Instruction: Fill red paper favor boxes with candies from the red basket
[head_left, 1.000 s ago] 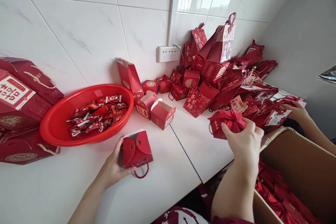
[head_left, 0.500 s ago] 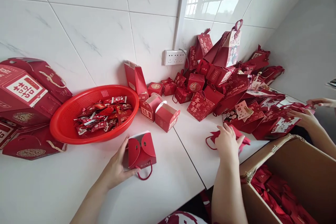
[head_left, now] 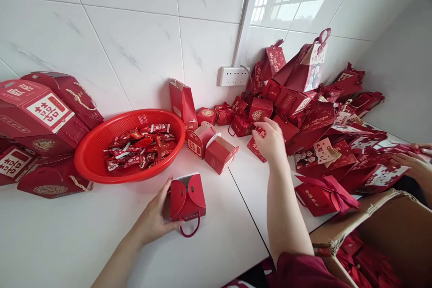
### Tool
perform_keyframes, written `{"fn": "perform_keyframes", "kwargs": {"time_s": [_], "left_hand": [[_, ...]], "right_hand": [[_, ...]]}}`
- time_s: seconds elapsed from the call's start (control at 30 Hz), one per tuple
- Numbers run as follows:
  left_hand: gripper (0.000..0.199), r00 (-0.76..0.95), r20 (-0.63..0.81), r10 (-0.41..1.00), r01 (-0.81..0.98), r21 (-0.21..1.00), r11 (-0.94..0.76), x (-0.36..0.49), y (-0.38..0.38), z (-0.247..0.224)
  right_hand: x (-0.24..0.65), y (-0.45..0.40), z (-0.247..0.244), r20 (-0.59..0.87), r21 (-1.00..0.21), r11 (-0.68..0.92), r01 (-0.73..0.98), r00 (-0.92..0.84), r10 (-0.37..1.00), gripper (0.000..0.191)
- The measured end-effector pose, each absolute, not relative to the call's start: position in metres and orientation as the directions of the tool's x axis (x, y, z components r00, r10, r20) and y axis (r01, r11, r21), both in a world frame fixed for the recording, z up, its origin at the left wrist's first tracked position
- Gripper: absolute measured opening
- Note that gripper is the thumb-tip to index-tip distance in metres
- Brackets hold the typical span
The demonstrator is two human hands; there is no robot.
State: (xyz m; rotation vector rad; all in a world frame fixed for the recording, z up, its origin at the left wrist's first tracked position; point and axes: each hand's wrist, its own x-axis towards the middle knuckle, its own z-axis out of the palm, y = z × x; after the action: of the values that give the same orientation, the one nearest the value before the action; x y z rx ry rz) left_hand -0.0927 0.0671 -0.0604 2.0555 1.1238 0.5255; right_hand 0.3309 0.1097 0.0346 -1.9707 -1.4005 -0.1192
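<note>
Centrally, near the front edge of the white tabletop (head_left: pixel 67 238), a small red gift box (head_left: pixel 186 197) with two rounded closing flaps and a cord handle is shown standing upright. The box is grasped at its left side by the left hand (head_left: pixel 153 220), with the thumb laid along its lower front and the fingers hidden behind it.

The right hand (head_left: pixel 271 141) is extended toward the back of the tabletop, with fingers loosely spread and nothing clasped; its fingertips are seen at a flat red patterned gift bag (head_left: pixel 255 146) lying at the foot of the pile, though actual contact cannot be judged.

A red plastic basket (head_left: pixel 101 144) holding red-wrapped candies (head_left: pixel 140 146) is placed toward the left, behind the grasped box. Two open-topped red boxes (head_left: pixel 211 146) are set just beside the basket's right rim, and a taller open red bag (head_left: pixel 182 101) is stood against the tiled wall (head_left: pixel 135 31). Large red cartons with rope handles (head_left: pixel 43 121) are stacked at the left edge.

A heap of red gift bags and boxes (head_left: pixel 303 99) is piled in the back right corner, below a white socket strip (head_left: pixel 233 75). A ribboned red box (head_left: pixel 320 193) is laid near the right front edge, above an open cardboard carton (head_left: pixel 388 225). Another person's hands (head_left: pixel 413 162) are visible at the far right.
</note>
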Motion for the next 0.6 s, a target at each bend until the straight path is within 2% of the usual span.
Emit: {"fn": "perform_keyframes", "kwargs": {"time_s": [0.13,0.33,0.5,0.6], "left_hand": [[0.125,0.550,0.028,0.835,0.554,0.736,-0.389,-0.095,0.068,-0.061],[0.125,0.576,0.053,0.816,0.483,0.782,-0.393,-0.095,0.069,-0.063],[0.127,0.575,0.051,0.816,0.472,0.795,-0.382,-0.096,0.069,-0.066],[0.129,0.553,0.046,0.832,0.491,0.788,-0.371,-0.097,0.069,-0.066]], "right_hand": [[0.312,0.206,0.045,0.297,-0.478,-0.158,0.864,0.328,0.897,0.038],[0.300,0.293,0.023,0.187,-0.451,-0.228,0.863,0.341,0.921,0.042],[0.298,0.315,0.014,0.112,-0.459,-0.310,0.833,0.400,0.910,0.071],[0.299,0.316,0.017,0.116,-0.481,-0.311,0.820,0.411,0.904,0.079]]}}
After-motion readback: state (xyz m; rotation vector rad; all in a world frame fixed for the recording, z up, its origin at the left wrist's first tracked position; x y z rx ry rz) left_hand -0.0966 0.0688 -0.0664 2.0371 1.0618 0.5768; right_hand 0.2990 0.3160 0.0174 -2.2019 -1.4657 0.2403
